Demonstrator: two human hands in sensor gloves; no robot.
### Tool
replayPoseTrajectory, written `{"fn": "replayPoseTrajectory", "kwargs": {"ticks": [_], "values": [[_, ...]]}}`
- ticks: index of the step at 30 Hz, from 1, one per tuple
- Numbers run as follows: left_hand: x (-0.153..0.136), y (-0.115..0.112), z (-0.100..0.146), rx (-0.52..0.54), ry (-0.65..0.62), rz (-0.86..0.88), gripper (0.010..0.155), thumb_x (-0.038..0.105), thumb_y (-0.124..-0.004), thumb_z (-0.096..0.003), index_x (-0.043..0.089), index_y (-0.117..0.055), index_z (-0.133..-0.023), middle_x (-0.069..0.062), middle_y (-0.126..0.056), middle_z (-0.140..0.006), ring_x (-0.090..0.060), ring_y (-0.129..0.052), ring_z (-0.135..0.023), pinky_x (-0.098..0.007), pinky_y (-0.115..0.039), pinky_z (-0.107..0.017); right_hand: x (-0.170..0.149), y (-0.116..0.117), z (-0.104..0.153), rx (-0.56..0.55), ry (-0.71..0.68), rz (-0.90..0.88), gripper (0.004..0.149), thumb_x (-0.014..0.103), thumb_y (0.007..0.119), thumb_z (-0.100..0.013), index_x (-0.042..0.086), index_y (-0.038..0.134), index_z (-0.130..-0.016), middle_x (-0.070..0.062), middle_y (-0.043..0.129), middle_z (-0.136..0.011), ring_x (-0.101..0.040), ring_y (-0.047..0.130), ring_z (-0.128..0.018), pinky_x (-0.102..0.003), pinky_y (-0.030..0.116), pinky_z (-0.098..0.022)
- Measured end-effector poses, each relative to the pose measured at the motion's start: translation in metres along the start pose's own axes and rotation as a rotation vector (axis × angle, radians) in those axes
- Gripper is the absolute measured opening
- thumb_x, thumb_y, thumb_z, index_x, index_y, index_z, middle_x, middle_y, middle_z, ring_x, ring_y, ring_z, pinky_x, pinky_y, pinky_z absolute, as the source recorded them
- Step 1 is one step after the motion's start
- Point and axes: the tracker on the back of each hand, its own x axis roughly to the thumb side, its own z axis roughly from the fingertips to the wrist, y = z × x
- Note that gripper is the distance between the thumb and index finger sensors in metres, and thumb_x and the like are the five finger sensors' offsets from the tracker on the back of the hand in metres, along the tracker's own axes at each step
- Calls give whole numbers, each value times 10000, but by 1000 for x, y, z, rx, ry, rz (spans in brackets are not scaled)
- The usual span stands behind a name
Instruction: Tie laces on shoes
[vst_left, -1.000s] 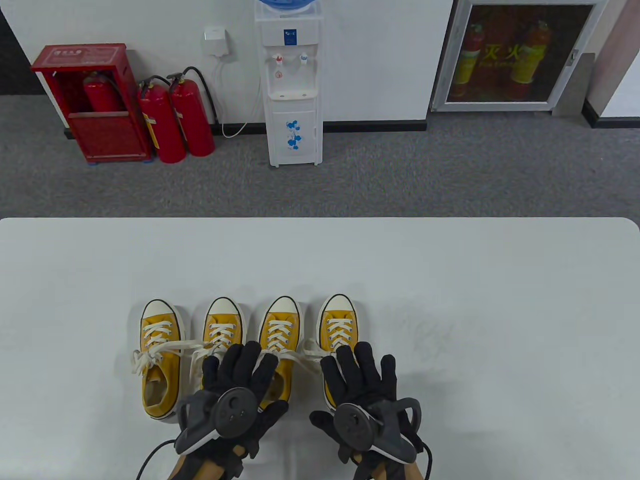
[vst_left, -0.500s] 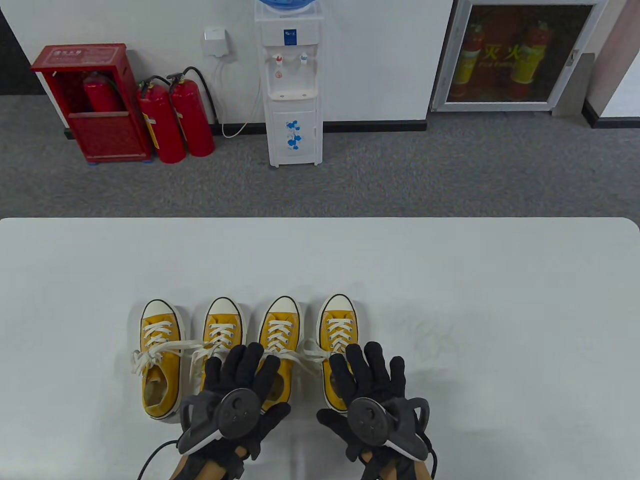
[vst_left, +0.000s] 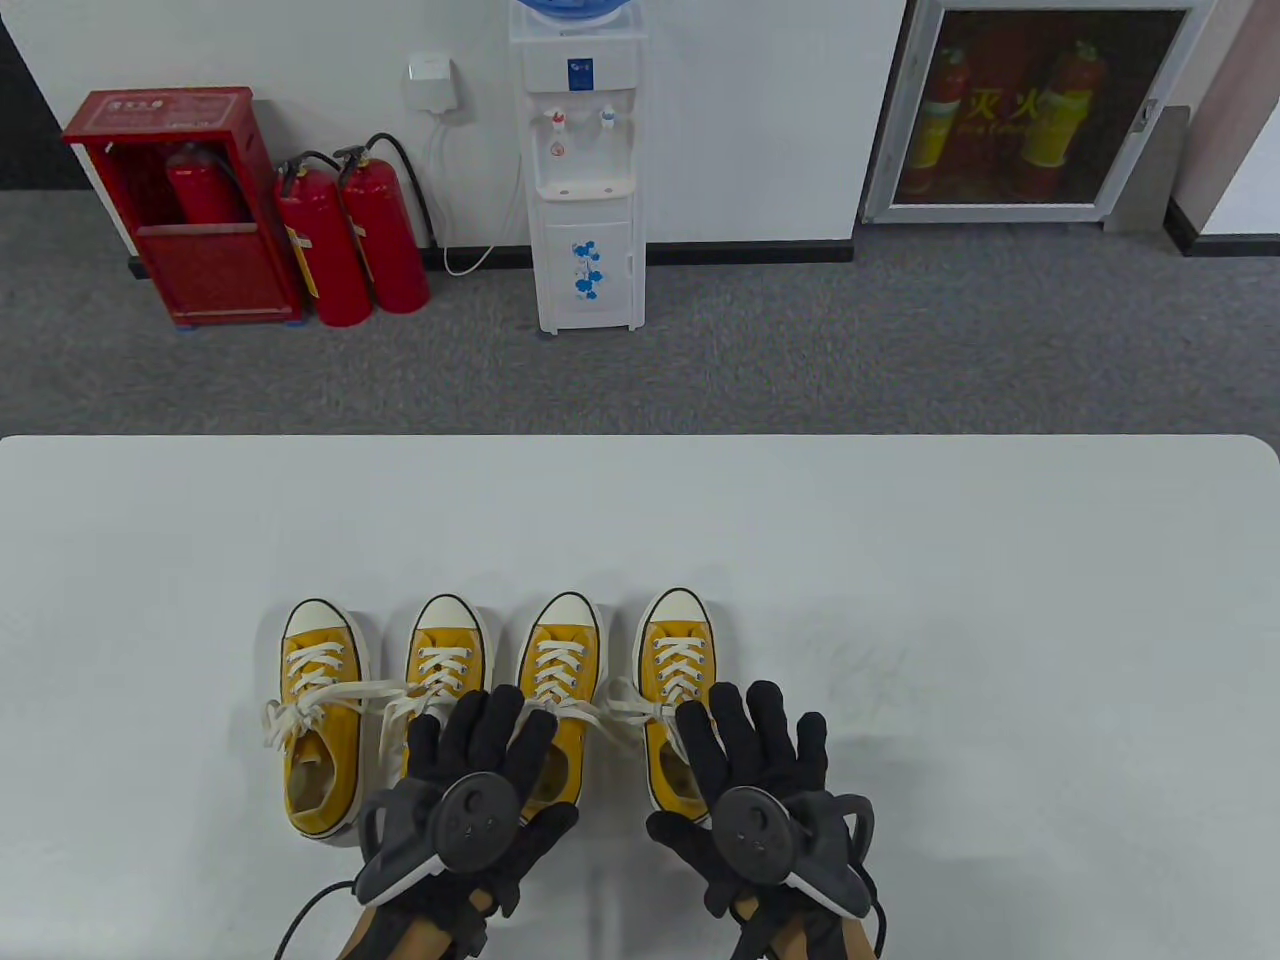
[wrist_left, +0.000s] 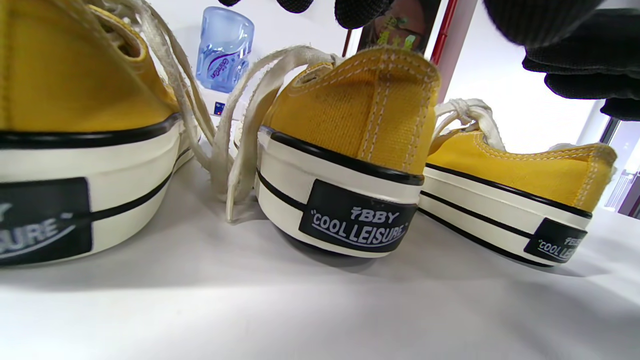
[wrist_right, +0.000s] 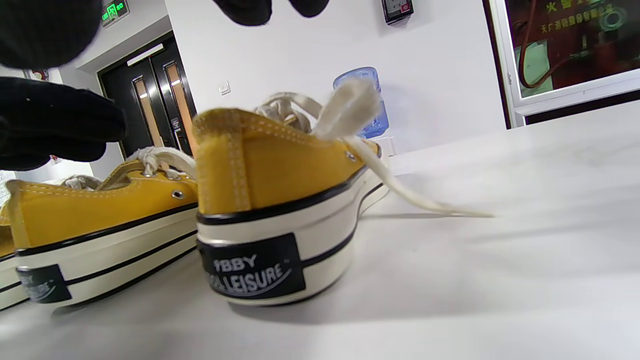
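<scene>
4 yellow shoes sit in a row on the white table (vst_left: 900, 520), toes away from me, heels near me, so the laces are easy to get at. The far-left shoe (vst_left: 318, 720) has loose laces (vst_left: 300, 715) hanging over its side. Next is the 2nd shoe (vst_left: 447, 650). My left hand (vst_left: 470, 780) hovers flat over it and the 3rd shoe (vst_left: 560, 660), fingers spread wide, holding nothing. I think it waits there to pick up a lace. My right hand (vst_left: 750, 780) is spread wide too, over the heel of the far-right shoe (vst_left: 676, 650), w/ nothing in it.

The table view shows all 4 shoes and both hands. The left wrist view shows the heel tags and lace ends (wrist_left: 240, 150) down on the table btw 2 heels. The right wrist view shows 1 lace (wrist_right: 400, 192) trailing out to the right, which my hand hides from above.
</scene>
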Motion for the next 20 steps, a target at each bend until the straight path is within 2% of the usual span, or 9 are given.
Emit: {"fn": "replayPoseTrajectory", "kwargs": {"ticks": [20], "values": [[-4, 0, -1, -25, 28, 14, 853, 687, -647, -469, 296, -359, -1170, -137, -206, -1272, -502, -238, -1174, -803, -162, -720, 0, 1, 0, 19, 8, -14, 945, 733, 672, -354, 285, 339, -1117, -16, 190, -1182, -438, 189, -1116, -750, 150, -694]]}}
